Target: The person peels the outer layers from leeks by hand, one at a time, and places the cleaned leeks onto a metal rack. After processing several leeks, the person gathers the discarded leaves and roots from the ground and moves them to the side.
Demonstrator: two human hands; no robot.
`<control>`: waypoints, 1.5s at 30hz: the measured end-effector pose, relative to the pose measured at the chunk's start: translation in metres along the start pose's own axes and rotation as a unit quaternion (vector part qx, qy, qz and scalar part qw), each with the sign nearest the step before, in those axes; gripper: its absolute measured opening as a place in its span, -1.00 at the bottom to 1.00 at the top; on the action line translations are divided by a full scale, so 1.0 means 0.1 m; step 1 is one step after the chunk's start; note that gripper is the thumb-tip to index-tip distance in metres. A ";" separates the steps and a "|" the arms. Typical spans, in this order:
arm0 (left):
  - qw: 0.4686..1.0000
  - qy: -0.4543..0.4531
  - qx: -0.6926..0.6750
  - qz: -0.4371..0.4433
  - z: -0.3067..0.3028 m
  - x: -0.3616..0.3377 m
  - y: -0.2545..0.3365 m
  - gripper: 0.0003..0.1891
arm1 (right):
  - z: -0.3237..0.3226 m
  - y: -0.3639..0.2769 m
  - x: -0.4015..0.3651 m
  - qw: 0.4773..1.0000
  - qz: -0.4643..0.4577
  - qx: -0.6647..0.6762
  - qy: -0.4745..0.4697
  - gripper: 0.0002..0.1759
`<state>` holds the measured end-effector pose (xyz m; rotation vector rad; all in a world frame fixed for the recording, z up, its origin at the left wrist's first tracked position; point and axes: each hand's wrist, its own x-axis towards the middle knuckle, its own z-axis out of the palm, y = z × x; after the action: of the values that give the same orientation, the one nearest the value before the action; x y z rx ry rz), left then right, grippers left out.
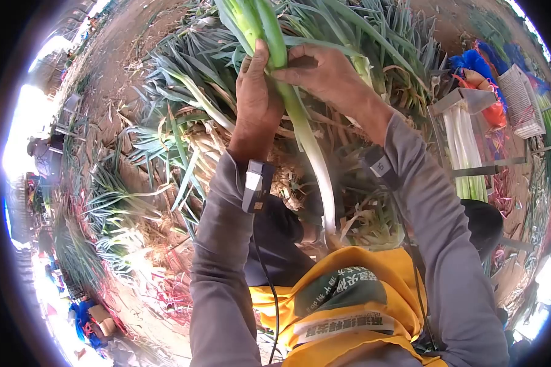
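A long green onion (312, 150) hangs between my hands, its green leaves at the top and its white root end down near my lap. My left hand (257, 95) is closed around the stalk where the leaves part, the thumb lying along the front. My right hand (333, 76) pinches the same stalk from the other side, thumb and fingertips against the green part. Part of its fingers is hidden behind the leaves. Behind and below both hands lies a large heap of green onions (190, 79) with loose leaves and roots.
At the right, a metal rack (462, 98) holds a bundle of white-stalked green onions (462, 144). Beyond it are a white basket (520, 101) and a blue and red bundle (480, 76). More onions and red strips (159, 290) lie on the ground at the left.
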<state>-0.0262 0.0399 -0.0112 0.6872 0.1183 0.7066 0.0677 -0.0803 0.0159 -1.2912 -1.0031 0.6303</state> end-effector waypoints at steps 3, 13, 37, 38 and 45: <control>0.995 -0.010 0.081 0.052 -0.17 0.07 -0.08 -0.74 | 0.04 -0.09 -0.12 0.999 0.027 -0.027 -0.010 -0.62; 0.994 -0.031 0.004 0.103 -0.07 0.15 0.25 -0.71 | -0.09 -0.06 -0.57 0.994 0.094 0.060 0.006 -0.63; 0.999 -0.023 0.046 0.003 -0.02 0.07 0.08 -0.65 | 0.04 0.22 -0.35 0.974 0.027 -0.212 0.079 -0.64; 0.999 -0.024 0.045 0.001 -0.03 0.06 0.07 -0.65 | 0.00 0.17 -0.33 0.968 0.038 -0.241 0.060 -0.64; 0.999 -0.027 0.026 -0.019 -0.02 0.03 0.09 -0.67 | -0.07 0.03 -0.35 0.992 0.113 -0.053 0.008 -0.67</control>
<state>-0.0297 0.0477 -0.0065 0.7512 0.1001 0.6501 0.0579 -0.1125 0.0046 -1.5145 -0.8934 0.7463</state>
